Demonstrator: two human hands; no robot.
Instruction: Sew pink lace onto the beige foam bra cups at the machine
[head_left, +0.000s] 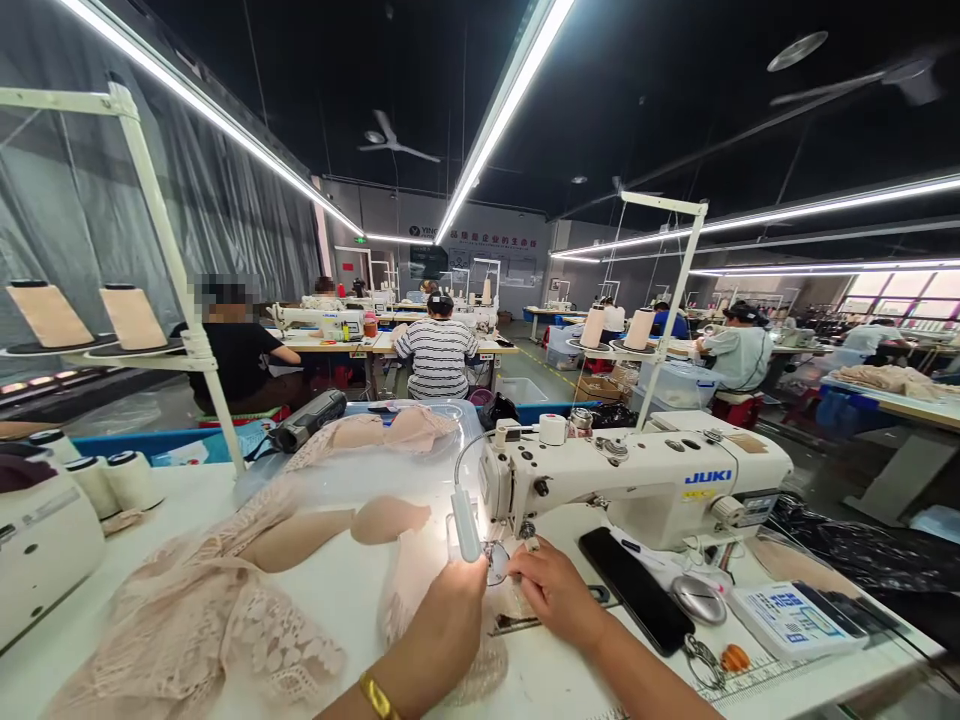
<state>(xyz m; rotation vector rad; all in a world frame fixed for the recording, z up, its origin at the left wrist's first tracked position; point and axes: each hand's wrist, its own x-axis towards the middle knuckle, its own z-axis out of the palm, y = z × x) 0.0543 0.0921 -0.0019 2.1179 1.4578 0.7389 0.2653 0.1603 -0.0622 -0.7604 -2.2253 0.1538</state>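
My left hand [450,612], with a gold bracelet on its wrist, is closed on pale pink lace fabric [484,672] just in front of the sewing machine's needle area. On the other side of the needle, my right hand [559,592] has its fingers bent together in a pinch; what lies between the fingertips is hidden. The white JUKI sewing machine [637,465] stands behind both hands. A small lit lamp [466,525] on a bent neck shines on the spot between them. More lace garments [202,620] with smooth beige cups [300,540] spread to the left.
Right of my right hand lie a black phone [636,590], a silver round-ended object [699,600], keys [703,662] and a white box [796,618]. Thread stands [679,290] rise at both sides. Thread cones [135,482] stand at left. Co-workers [439,350] sit farther back.
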